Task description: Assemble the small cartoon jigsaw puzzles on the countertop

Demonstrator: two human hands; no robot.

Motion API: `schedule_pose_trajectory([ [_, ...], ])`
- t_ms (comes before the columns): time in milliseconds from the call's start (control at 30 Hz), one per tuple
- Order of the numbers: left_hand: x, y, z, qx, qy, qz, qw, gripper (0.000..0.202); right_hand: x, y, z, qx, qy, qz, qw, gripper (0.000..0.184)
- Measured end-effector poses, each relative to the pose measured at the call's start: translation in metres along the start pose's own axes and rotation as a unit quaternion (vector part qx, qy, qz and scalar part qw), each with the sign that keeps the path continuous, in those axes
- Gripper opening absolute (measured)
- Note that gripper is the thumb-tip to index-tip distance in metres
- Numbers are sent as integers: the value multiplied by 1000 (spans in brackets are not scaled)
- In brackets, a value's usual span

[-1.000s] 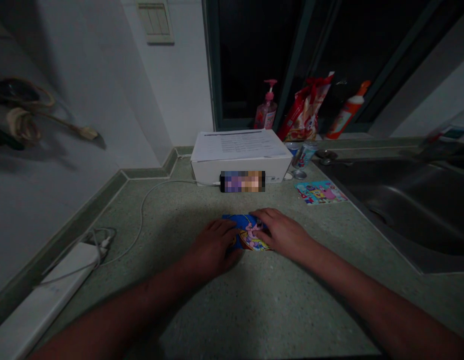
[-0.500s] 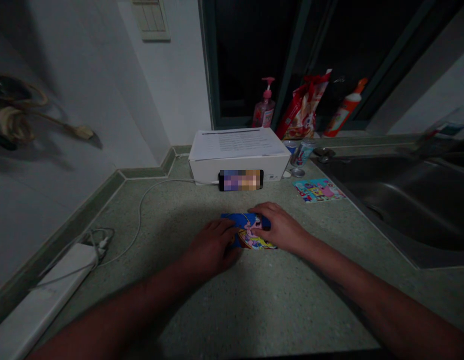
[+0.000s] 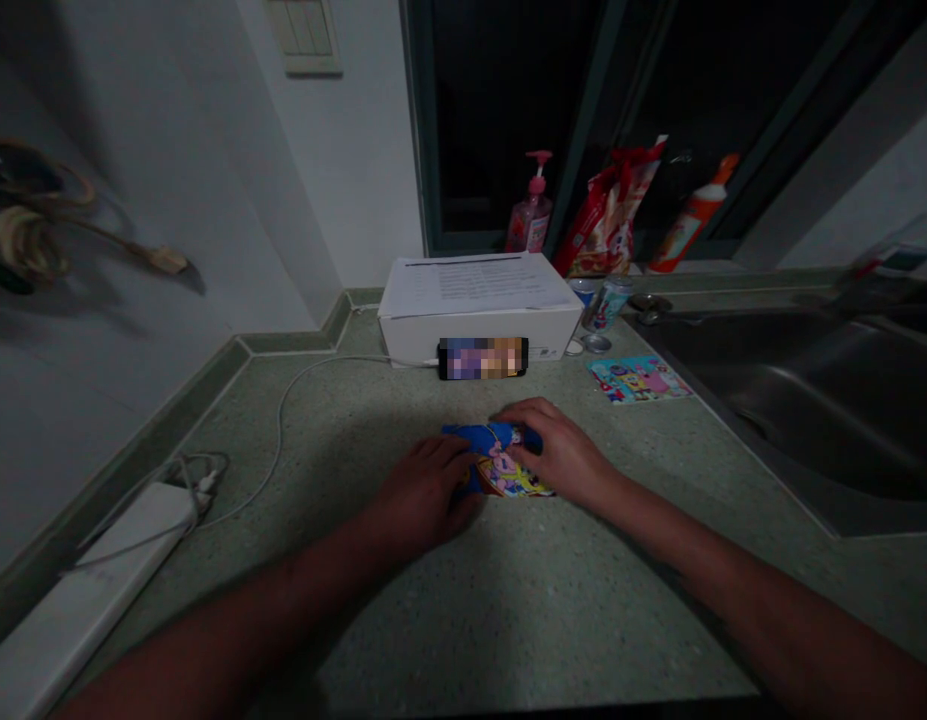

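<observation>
Blue cartoon-printed sheet now buckles upward along its far edge, no longer flat. Right hand sits farther forward than before, over the fold.

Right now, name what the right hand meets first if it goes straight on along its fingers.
The blue cartoon-printed sheet, which the right hand already touches. Beyond that sheet, the left hand looks next in line, though depth is hard to judge from this view.

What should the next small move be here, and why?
Probably the right hand should smooth down the raised far edge of the blue cartoon-printed sheet: that edge looks bunched beneath its fingers, while the left hand rests on the sheet's near end and could steady it.
</observation>
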State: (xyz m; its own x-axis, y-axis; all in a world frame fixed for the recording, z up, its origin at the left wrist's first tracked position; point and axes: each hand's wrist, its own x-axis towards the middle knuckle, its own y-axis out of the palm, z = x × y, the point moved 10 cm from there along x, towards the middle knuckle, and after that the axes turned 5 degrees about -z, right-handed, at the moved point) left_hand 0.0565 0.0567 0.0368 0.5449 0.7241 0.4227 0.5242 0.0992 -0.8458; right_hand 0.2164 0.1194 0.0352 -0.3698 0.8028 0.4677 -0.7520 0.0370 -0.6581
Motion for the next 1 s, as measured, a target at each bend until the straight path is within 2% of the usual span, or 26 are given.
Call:
schedule_pose_trajectory([
  [167,-1,2,2,9,-5,11,1000,33,3,-5,-1,30,18,-21,999,41],
  [300,0,2,0,13,-9,19,1000,32,2,-4,-5,35,48,-17,998,37],
  [467,0,0,-1,15,-11,15,1000,34,1,-3,-7,25,52,-18,998,34],
  [800,-1,0,0,-2,0,-8,1000,36,5,-14,19,24,-23,-40,999,22],
  [1000,-1,-2,-5,-15,22,-5,1000,37,2,-23,35,-10,-72,-66,995,27],
])
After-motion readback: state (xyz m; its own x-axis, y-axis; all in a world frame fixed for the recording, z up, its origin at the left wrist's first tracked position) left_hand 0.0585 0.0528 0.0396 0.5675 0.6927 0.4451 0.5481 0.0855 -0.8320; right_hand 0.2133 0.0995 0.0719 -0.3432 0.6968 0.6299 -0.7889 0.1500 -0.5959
